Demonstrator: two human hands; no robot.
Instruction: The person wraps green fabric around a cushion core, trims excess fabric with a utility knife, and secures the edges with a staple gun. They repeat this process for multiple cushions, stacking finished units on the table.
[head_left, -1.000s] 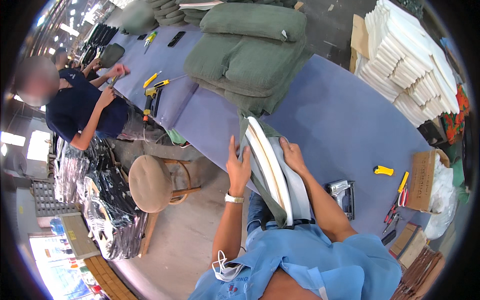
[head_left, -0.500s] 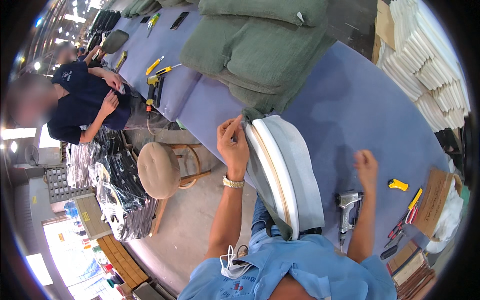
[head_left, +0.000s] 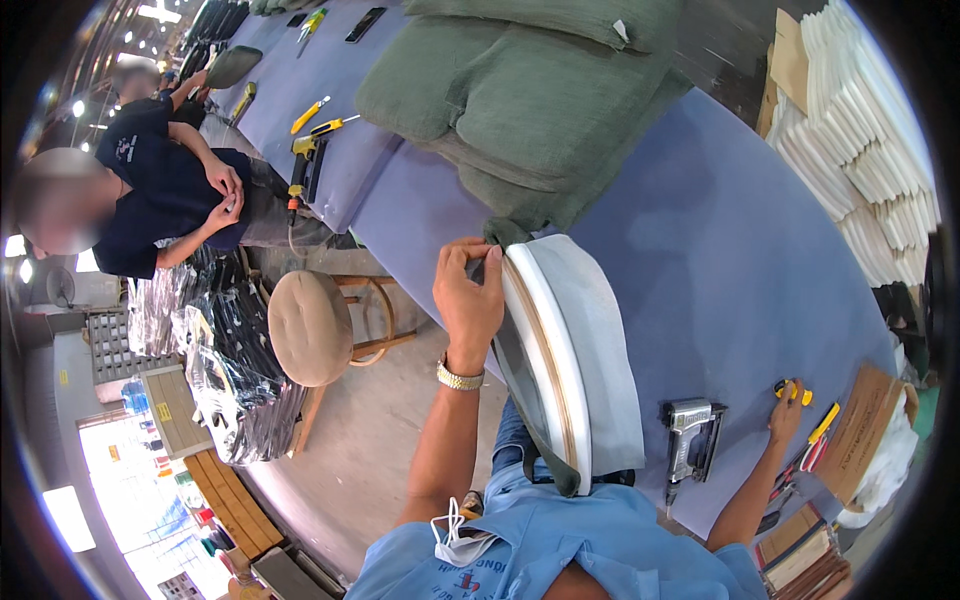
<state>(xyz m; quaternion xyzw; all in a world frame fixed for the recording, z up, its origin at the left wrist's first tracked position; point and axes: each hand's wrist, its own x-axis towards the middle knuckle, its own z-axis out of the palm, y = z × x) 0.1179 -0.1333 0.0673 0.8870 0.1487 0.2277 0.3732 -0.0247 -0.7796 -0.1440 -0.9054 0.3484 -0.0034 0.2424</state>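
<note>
My left hand (head_left: pixel 468 305) pinches dark green fabric at the upper end of a curved padded panel (head_left: pixel 557 355). The panel has a white foam edge, a tan strip along it and a pale grey cloth flap, and it lies on the table edge against me. At the right, my right hand (head_left: pixel 786 418) has its fingers closed round a short yellow and black hand tool (head_left: pixel 803 393) on the table; its exact kind is partly covered. Between panel and right hand lies a grey staple gun (head_left: pixel 692 440).
Green upholstered cushions (head_left: pixel 530 110) are stacked at the far side of the blue-covered table (head_left: pixel 740 260). A cardboard box (head_left: pixel 862 430) stands beside pliers and a yellow cutter (head_left: pixel 824 422). Left are a round stool (head_left: pixel 310 328), another staple gun (head_left: pixel 305 172) and a co-worker in dark clothes (head_left: pixel 160 190).
My right hand has moved right and down, from above the table onto the yellow and black tool. The left hand keeps its pinch on the fabric; its fingers have shifted slightly.
</note>
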